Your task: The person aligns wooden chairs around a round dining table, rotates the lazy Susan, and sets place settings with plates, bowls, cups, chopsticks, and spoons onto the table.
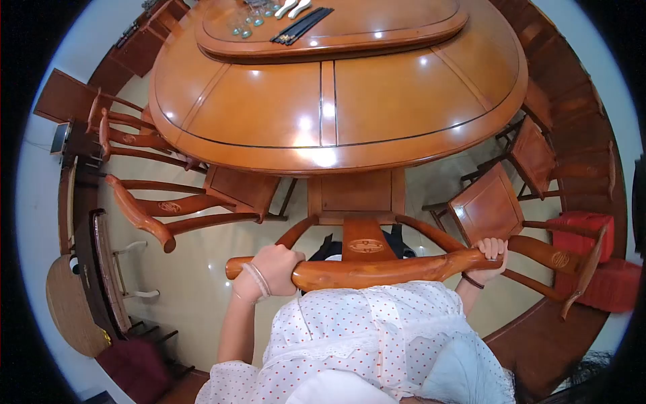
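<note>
While looking down from the head, holding a brown chair by its top bar with both hands. Gripping near the left end with the left hand, with fingers wrapped around the wood and their tips out of sight. With a short bit of the bar poking out past that hand. Gripping the right end with the right hand, with fingers side by side and curled over the top. Wearing a pale band on the left wrist and a dark band on the right one. Dressed in a white shirt with little red dots, close behind the bar.

In front of the chair, see a big shiny table. With the back toward the shirt and the seat just by the table's edge, but too hard to tell in this bent view how far under. On top of the table, find a raised round part, with black chopsticks, white spoons and some glasses on it. Around the table, see left chairs and right chairs. Far to the right, by the wall, spot red boxes. Under it all, see a pale floor.
</note>
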Demonstrator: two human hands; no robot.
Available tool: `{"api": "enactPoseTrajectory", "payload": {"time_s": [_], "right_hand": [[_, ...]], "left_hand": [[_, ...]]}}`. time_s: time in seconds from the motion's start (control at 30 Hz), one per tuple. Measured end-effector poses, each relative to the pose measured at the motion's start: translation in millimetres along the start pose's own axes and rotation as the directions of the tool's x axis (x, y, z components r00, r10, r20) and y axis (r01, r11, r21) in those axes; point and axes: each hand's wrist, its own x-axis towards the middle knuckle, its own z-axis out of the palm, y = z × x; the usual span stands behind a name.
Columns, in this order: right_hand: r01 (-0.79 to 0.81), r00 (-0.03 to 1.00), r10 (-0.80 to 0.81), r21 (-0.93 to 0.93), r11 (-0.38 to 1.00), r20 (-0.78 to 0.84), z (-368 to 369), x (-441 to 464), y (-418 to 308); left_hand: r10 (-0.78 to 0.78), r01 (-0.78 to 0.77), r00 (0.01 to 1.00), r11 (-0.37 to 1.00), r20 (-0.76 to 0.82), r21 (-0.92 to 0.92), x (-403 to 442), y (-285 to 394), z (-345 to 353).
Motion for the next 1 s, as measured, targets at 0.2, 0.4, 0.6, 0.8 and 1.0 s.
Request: {"api": "enactPoseTrajectory", "payload": {"time_s": [0.2,0.4,0.6,0.8,1.0], "right_hand": [[-0.011,0.998,0.008,-0.049,0.999,-0.058,12.7,30.8,27.5],[0.006,0.999,-0.009,-0.069,0.998,-0.043,16.8,47.0,43.8],[0.005,1.0,-0.005,-0.009,1.0,0.001,3.4,64.5,45.6],[-0.165,0.838,-0.209,-0.599,0.783,-0.504,-29.7,25.6,49.5],[-0.735,0.677,0.277,-0.637,0.231,-0.681,-81.1,-112.6,5.0]], "left_hand": [[-0.013,0.015,0.999,0.999,0.034,-0.049,13.7,-33.7,-18.5],[0.093,-0.096,0.986,0.995,-0.138,-0.015,18.3,-46.7,-25.5],[0.128,-0.14,0.944,0.99,-0.304,-0.015,19.3,-57.1,-22.9],[0.183,-0.203,0.925,0.979,-0.334,-0.026,16.3,-54.4,-21.5],[0.021,-0.011,0.879,1.0,-0.476,0.024,9.8,-38.2,-13.8]]}}
